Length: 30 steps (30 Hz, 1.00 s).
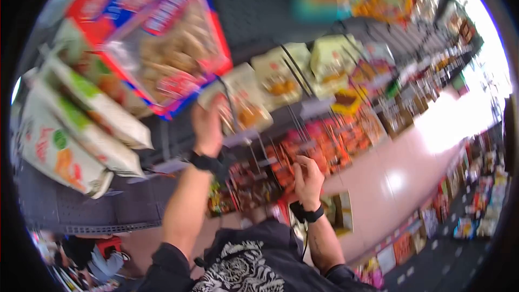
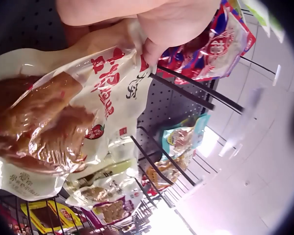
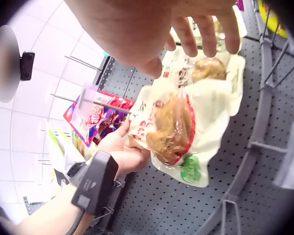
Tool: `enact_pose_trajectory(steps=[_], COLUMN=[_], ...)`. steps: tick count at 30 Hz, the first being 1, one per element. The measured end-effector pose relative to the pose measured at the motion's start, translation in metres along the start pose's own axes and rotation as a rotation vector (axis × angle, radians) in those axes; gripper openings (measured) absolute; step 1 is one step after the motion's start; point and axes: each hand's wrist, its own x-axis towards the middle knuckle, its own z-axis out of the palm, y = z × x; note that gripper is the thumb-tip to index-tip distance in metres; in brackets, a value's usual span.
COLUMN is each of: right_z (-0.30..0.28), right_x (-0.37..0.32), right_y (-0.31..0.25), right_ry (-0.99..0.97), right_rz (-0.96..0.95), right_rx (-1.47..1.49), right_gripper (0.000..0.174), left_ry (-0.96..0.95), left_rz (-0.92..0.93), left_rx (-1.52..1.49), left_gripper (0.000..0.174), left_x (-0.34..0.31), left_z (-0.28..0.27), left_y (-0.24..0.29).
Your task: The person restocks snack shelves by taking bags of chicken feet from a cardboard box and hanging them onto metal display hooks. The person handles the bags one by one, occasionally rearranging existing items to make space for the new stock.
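My left hand (image 1: 208, 130) holds a cream food bag (image 2: 63, 103) by its top edge, the thumb showing at the corner next to a metal hook. Through the bag's clear window shows glossy brown cooked meat, with red Chinese lettering beside it. In the right wrist view the left hand (image 3: 125, 152) is at one end of this bag, and more cream bags (image 3: 208, 71) hang close behind. My right hand (image 1: 309, 178) is held in the air before the lower racks, apart from the bag. Its fingers (image 3: 203, 36) are loosely bent with nothing in them.
A large red and blue bag (image 1: 178, 54) hangs left of my left hand. White and green bags (image 1: 59, 146) hang farther left. Metal hooks (image 2: 186, 90) with price tags stick out from the perforated panel (image 3: 147, 205). Orange packets (image 1: 324, 151) fill a lower rack beside the tiled aisle (image 1: 378, 184).
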Motion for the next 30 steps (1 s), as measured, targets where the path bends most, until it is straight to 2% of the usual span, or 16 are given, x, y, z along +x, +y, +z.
enact_pose_trajectory(steps=[2, 4, 6, 9, 10, 11, 12, 13, 14, 16, 17, 19, 20, 26, 28, 30], right_z=[-0.043, -0.084, -0.128, -0.157, -0.149, -0.141, -0.132, -0.114, -0.098, -0.062, -0.043, -0.041, -0.033, -0.041, -0.046, -0.049], right_x=[-0.034, -0.080, -0.141, -0.206, -0.216, -0.223, -0.230, -0.272, -0.313, -0.278, -0.318, -0.274, -0.294, -0.257, -0.275, -0.293], right_y=[0.041, 0.113, 0.192, 0.255, 0.265, 0.276, 0.286, 0.347, 0.405, 0.337, 0.394, 0.349, 0.385, 0.352, 0.392, 0.432], right_ry=[0.007, 0.073, -0.047, -0.231, -0.227, -0.213, -0.176, -0.183, -0.189, 0.052, 0.102, 0.014, 0.009, -0.057, -0.152, -0.576], right_rz=[0.147, 0.450, 0.543, 0.744, 0.767, 1.019, 1.271, 1.317, 1.365, 1.470, 1.274, 1.537, 1.584, 1.682, 1.654, 1.122], right_rx=[-0.182, -0.235, -0.511, -0.679, -0.671, -0.498, -0.354, -0.246, -0.141, -0.171, -0.326, -0.265, -0.269, -0.185, -0.258, -0.507], right_gripper=[0.012, 0.013, 0.019, 0.030, 0.030, 0.034, 0.038, 0.041, 0.044, 0.055, 0.063, 0.066, 0.069, 0.053, 0.049, 0.039], left_ry=[-0.005, 0.034, 0.018, -0.037, 0.106, 0.139, 0.125, 0.059, -0.193, -0.613, -0.733, -0.974, -1.059, -1.043, -1.002, -1.001], left_rz=[0.022, -0.011, -0.028, 0.229, 0.230, 0.220, 0.148, 0.105, 0.090, -0.164, -0.365, -0.369, -0.350, -0.427, -0.464, -0.478], left_rx=[-0.037, -0.103, 0.020, -0.016, 0.135, 0.326, 0.260, 0.315, 0.467, 0.370, 0.485, 0.626, 0.662, 0.646, 0.630, 0.618], left_gripper=[0.023, 0.022, 0.031, 0.040, 0.041, 0.039, 0.036, 0.030, 0.023, 0.014, 0.010, 0.013, 0.015, 0.017, 0.018, 0.018], left_x=[0.024, 0.035, 0.030, -0.007, -0.017, -0.039, -0.059, -0.080, -0.101, -0.134, -0.147, -0.168, -0.175, -0.193, -0.196, -0.197], left_z=[-0.007, -0.006, -0.008, -0.016, -0.026, -0.022, -0.026, -0.030, -0.035, -0.039, -0.039, -0.048, -0.051, -0.048, -0.047, -0.044], left_y=[-0.022, -0.027, -0.026, -0.027, -0.034, -0.027, -0.028, -0.030, -0.023, -0.029, -0.023, -0.032, -0.033, -0.036, -0.040, -0.042])
